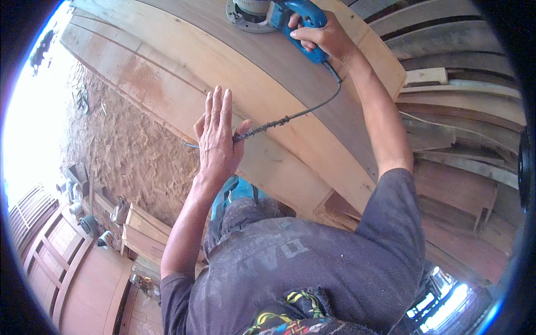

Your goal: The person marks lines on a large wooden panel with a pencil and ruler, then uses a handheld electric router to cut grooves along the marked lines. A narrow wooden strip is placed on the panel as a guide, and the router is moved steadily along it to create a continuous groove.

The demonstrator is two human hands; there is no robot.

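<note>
My right hand [318,36] is closed around the blue handle of a power tool, which looks like a router [304,19]. Its round grey base [245,22] is over the wooden panel [257,92], partly cut off by the upper rim. A dark power cord [312,109] runs from the handle down to my left hand [215,131]. That hand is open, its fingers stretched out and the thumb beside the cord. A wrapped, knotted stretch of cord meets the thumb. Behind the palm the cord is hidden, and a blue end emerges on the other side.
Reddish dust [146,81] lies on the panel's left part. Wood shavings [131,142] cover the ground to the left. Stacked curved boards [446,44] stand close on the right. Wooden frames [61,257] and small tools [89,223] are at lower left.
</note>
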